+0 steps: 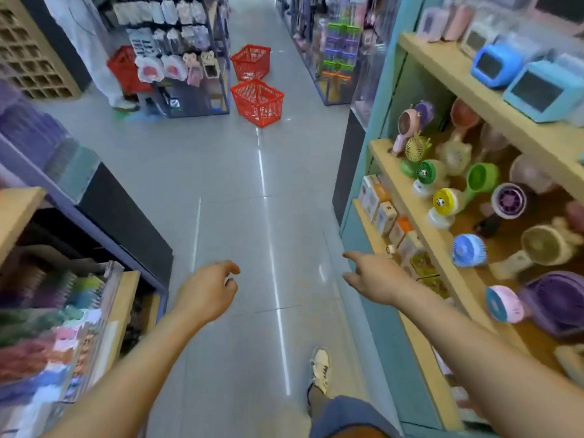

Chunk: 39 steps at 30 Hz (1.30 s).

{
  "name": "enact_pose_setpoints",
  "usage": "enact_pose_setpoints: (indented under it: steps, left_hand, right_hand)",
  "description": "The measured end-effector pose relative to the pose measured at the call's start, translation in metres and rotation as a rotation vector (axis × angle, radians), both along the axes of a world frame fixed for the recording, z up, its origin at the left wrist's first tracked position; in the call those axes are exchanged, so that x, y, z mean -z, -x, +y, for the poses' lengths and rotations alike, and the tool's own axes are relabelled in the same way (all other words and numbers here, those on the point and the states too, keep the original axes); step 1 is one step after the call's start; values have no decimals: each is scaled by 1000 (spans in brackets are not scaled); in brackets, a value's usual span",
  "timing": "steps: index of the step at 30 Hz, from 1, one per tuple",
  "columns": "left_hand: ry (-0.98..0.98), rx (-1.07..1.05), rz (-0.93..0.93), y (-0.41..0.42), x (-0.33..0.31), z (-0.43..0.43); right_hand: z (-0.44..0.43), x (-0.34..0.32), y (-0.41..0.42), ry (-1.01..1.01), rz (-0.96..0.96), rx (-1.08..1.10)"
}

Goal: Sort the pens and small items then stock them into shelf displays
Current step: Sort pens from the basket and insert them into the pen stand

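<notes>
Both my arms reach out over a grey tiled aisle floor. My left hand [207, 290] hangs with its fingers loosely curled and holds nothing. My right hand [371, 276] is stretched forward with relaxed fingers, empty, close to the lower edge of the teal shelf unit [373, 172] on the right. Two red plastic baskets [257, 101] stand on the floor farther down the aisle, one behind the other. No pens are in my hands. A blurred display of colourful small items [63, 327] fills the lower left.
The wooden shelves on the right carry small handheld fans [444, 202], boxed goods [384, 216] and blue gadgets [493, 63]. A rack of hanging packets [177, 58] stands ahead on the left, with a third red basket [123, 67] and a person's legs beside it. My shoe [320, 369] is on the floor.
</notes>
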<state>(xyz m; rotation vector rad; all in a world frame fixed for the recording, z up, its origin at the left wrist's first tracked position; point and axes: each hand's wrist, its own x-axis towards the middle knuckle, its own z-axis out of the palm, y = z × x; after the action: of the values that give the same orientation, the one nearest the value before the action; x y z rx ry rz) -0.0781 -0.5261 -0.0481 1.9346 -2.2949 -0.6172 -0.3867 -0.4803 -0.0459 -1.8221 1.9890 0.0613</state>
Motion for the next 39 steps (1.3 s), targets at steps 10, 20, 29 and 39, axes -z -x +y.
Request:
enact_pose_setpoints:
  steps: [10,20,29,39]
  left_hand:
    - [47,-161,30,63,-15,-256]
    - [49,-122,-21,85,14,-558]
    - [0,-108,-90,105,16,-803]
    - [-16,-205,-115,193,31,-1069]
  right_hand:
    - [-278,-4,71,-104,-112,-16]
    - [-577,25,115,-165,35,-75]
    - [-827,17,176,-143,103,11]
    - [-1122,43,275,-102,106,30]
